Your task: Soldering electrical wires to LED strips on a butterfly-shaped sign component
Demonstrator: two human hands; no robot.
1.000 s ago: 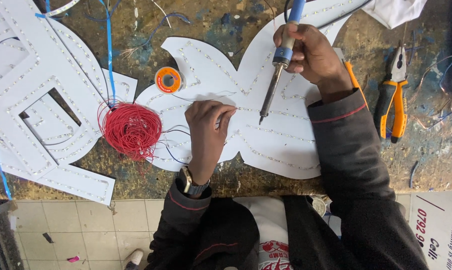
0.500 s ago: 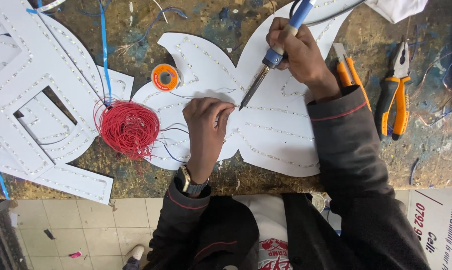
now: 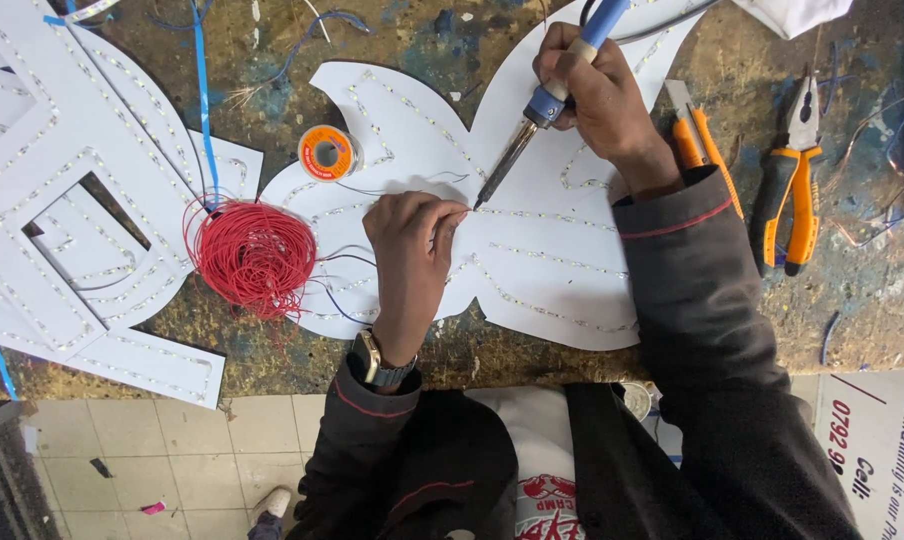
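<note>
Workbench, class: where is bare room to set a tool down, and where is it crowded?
Free: bench top above the white cutout, and between the orange pliers and front edge. Crowded: around the red wire coil, solder spool and both hands.

Even, fairly bright light falls from above, leaving only soft, short shadows beside the hands and under the white cutout (image 3: 532,250), which shows pale without harsh glare, while the worn surface (image 3: 852,300) stays sharp and the floor tiles (image 3: 172,440) nearest the person look dimmer.
</note>
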